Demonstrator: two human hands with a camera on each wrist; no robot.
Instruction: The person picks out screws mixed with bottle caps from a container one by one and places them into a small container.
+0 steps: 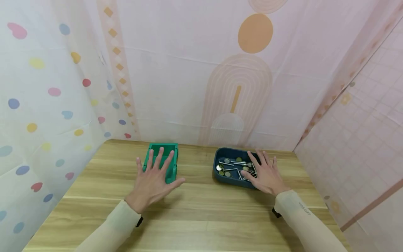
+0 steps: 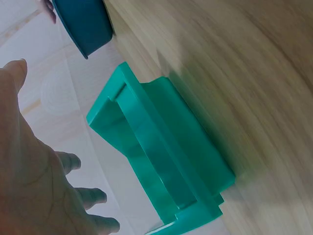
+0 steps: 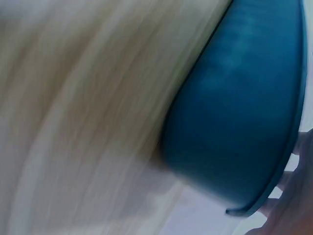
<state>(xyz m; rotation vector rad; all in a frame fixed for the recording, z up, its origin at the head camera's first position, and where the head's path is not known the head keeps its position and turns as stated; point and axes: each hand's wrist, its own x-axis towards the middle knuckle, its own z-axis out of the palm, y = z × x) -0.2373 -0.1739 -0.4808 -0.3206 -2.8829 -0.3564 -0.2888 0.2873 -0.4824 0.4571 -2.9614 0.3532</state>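
Note:
With its fingers spread, my left hand (image 1: pixel 151 185) hovers over the near part of a green plastic bin (image 1: pixel 175 171), partly hiding it. In the left wrist view the fingers stand apart from the bin's rim (image 2: pixel 161 129), and nothing is held. My right hand (image 1: pixel 267 178) is spread above the right end of a dark blue tray (image 1: pixel 233 181), covering that corner. Round coin-like discs (image 1: pixel 227 174) and thin metal pieces like screws or nails (image 1: pixel 230 169) lie inside the tray. The right wrist view shows the tray's outer wall (image 3: pixel 230 107) with fingers past its rim; contact cannot be told.
Both containers stand on a wood-grain table (image 1: pixel 195 210), towards its back edge. Behind it hangs a patterned curtain (image 1: pixel 176 87), with a dotted cloth (image 1: pixel 47 115) on the left and a checked one (image 1: pixel 368 122) on the right.

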